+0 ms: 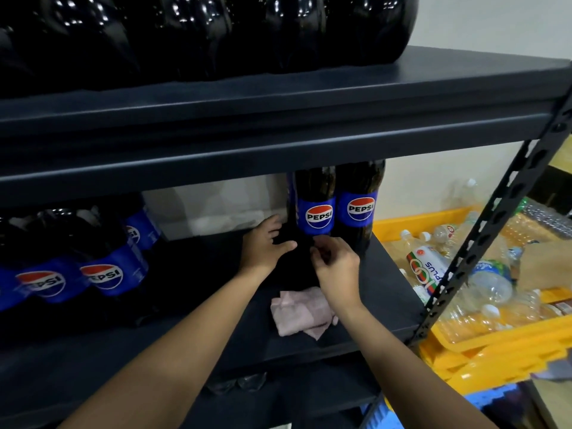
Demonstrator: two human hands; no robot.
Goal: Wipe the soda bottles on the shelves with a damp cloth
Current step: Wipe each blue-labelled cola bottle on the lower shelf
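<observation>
crate [483, 345] of empties beside shelf [216, 320]

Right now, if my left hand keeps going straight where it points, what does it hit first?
Probably the left Pepsi bottle; your left hand is nearly at its base, though depth is unclear.

We count two upright Pepsi bottles [315, 209] at mid-frame and three more Pepsi bottles [105, 264] at left. One pink cloth [300, 314] lies lower centre. One yellow crate [483, 351] sits at right; its clear bottles [492, 283] are too jumbled to count.
</observation>
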